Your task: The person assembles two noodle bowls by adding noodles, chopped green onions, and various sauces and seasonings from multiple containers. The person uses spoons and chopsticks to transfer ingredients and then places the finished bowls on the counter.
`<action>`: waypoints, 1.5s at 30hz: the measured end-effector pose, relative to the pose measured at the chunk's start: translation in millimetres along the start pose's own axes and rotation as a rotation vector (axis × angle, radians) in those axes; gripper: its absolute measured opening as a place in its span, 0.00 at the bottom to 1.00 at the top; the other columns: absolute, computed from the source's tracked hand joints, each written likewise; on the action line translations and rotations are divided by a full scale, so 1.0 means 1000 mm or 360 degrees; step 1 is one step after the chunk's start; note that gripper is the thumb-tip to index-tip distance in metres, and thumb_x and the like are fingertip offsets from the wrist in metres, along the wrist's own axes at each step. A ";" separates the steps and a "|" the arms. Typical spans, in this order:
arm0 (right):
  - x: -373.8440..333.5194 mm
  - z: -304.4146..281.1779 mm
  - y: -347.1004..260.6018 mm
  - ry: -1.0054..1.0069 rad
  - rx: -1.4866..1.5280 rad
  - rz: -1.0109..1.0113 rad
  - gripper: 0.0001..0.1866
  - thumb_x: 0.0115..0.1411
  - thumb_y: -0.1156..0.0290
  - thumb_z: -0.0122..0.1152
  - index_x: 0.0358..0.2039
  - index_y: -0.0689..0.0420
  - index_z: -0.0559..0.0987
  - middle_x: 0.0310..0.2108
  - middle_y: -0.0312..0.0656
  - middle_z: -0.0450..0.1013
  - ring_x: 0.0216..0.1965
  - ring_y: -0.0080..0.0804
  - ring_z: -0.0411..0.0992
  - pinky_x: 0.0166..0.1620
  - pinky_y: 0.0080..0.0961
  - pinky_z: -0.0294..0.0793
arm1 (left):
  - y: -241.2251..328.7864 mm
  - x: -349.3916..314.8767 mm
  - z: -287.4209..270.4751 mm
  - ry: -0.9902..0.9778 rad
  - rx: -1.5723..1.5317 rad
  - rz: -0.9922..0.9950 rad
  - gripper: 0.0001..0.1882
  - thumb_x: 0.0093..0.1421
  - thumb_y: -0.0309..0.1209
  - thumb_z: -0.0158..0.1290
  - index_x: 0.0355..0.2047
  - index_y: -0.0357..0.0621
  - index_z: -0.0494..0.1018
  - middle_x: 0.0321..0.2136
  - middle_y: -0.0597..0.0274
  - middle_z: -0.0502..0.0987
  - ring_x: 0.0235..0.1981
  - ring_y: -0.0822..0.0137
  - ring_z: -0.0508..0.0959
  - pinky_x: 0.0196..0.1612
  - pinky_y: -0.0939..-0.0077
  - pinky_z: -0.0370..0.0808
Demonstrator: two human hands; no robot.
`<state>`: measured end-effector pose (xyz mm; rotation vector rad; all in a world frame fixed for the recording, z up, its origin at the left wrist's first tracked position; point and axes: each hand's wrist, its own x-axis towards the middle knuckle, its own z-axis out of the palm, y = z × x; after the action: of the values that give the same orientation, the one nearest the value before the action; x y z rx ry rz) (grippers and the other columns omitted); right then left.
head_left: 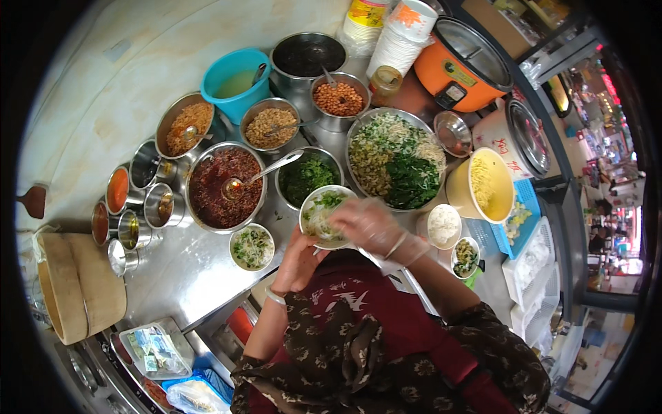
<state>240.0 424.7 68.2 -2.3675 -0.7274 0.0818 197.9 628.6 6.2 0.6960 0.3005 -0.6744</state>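
My left hand (297, 262) grips a white bowl (329, 244) from its lower left side, close to my body. Pale shreds and chopped greens (324, 207) lie in it. Over the bowl's right side is my right hand (372, 226), in a clear plastic glove; motion smears its fingers, so what they hold is hidden. Just beyond sits a steel bowl of chopped green herbs (307, 175). Further right, a large steel basin (441, 148) carries chopped vegetables and dark greens in sections. A second small white bowl (252, 247) of sprouts and greens stands left of my left hand.
Left are a chili sauce bowl (219, 181) with a ladle (276, 164) and several small sauce cups (164, 205). Behind stand peanuts (339, 100), a blue bucket (224, 103), stacked paper bowls (396, 48) and an orange cooker (455, 69). A cream tub (460, 186) of yellow shreds stands right.
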 end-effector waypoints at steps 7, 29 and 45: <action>-0.020 -0.018 0.038 0.0200 0.0303 0.0152 0.10 0.59 0.62 0.61 0.34 0.55 0.80 0.32 0.47 0.78 0.32 0.42 0.78 0.35 0.34 0.77 | -0.004 -0.006 -0.010 0.0129 -0.0108 -0.0024 0.26 0.59 0.31 0.48 0.58 0.44 0.62 0.55 0.59 0.69 0.55 0.62 0.70 0.59 0.64 0.67; -0.085 -0.061 0.213 0.0492 -0.0132 0.0903 0.16 0.53 0.64 0.67 0.38 0.61 0.80 0.26 0.42 0.75 0.26 0.27 0.71 0.32 0.27 0.72 | -0.004 -0.037 -0.012 0.0255 -0.0160 0.0162 0.28 0.58 0.31 0.48 0.59 0.38 0.61 0.57 0.55 0.69 0.56 0.58 0.71 0.59 0.63 0.69; -0.051 -0.082 0.149 0.0637 0.0763 0.1168 0.11 0.61 0.69 0.62 0.43 0.58 0.77 0.28 0.29 0.73 0.26 0.15 0.67 0.32 0.15 0.69 | 0.000 -0.072 -0.021 0.0262 -0.0194 0.0235 0.35 0.58 0.26 0.47 0.67 0.46 0.52 0.59 0.58 0.65 0.59 0.64 0.68 0.60 0.65 0.68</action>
<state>287.7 256.9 35.6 -1.9719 0.3390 0.0778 142.8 676.5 24.1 0.6512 0.4339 -0.4549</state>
